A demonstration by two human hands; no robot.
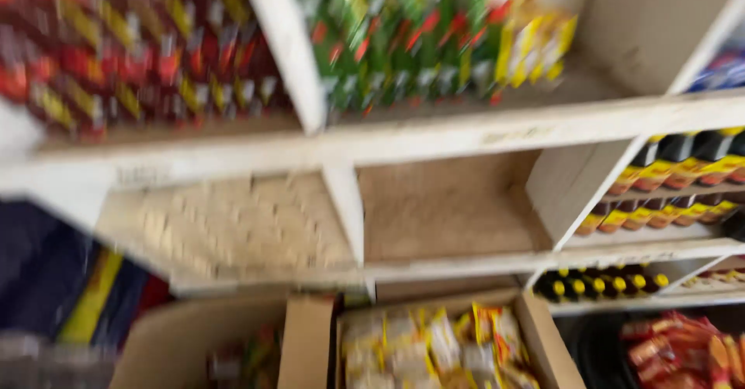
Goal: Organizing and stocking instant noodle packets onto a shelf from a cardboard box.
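The head view, badly blurred, faces a white wooden shelf unit (434, 137). Neither of the person's hands is in view, so I cannot tell whether they are spread or holding anything. Nearest, at the bottom edge, an open cardboard box (543, 342) holds yellow and pale packets (434, 350), loosely heaped as if for unpacking. Above it one shelf bay (450, 210) stands bare. Red packets (140, 63) and green packets (403, 39) fill the top shelf; dark bottles (683, 164) line the right.

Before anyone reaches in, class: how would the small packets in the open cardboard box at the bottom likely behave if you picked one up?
The packets look like thin, crinkled pouches, so probably light and floppy. They lie loosely heaped in the cardboard box, so neighbours may slide. The picture is blurred, so this is tentative.
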